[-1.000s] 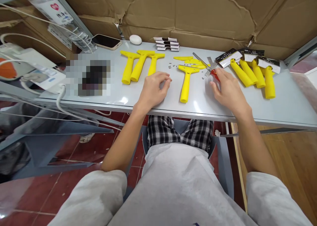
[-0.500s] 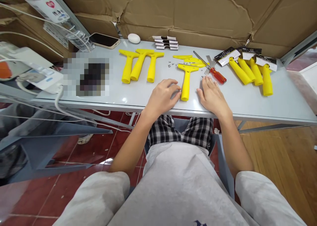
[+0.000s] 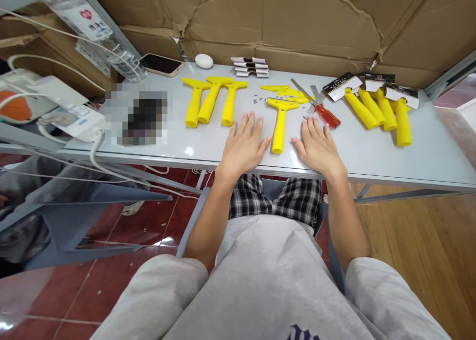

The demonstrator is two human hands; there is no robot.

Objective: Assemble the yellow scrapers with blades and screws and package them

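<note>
My left hand (image 3: 243, 145) lies flat on the table, fingers spread, just left of a yellow scraper handle (image 3: 279, 126). On that handle's other side, my right hand (image 3: 319, 146) also rests palm down and holds nothing. Its fingertips are close to a screwdriver (image 3: 326, 114) with a red grip. Behind the single handle are loose yellow plastic covers (image 3: 288, 93), small screws (image 3: 256, 100) and a flat metal blade (image 3: 316, 95). Further left, three yellow scraper handles (image 3: 209, 102) lie side by side.
Several yellow scrapers with black-and-white cards (image 3: 394, 114) lie at the right. Folded cards (image 3: 250, 67), a white oval object (image 3: 204, 61) and a phone (image 3: 161, 64) line the back. A bottle (image 3: 100, 32), power strip (image 3: 74, 114) and cables are left; cardboard (image 3: 297, 17) stands behind.
My left hand has gone from curled beside the handle to flat with fingers spread. My right hand's fingers have parted a little. The view has shifted slightly.
</note>
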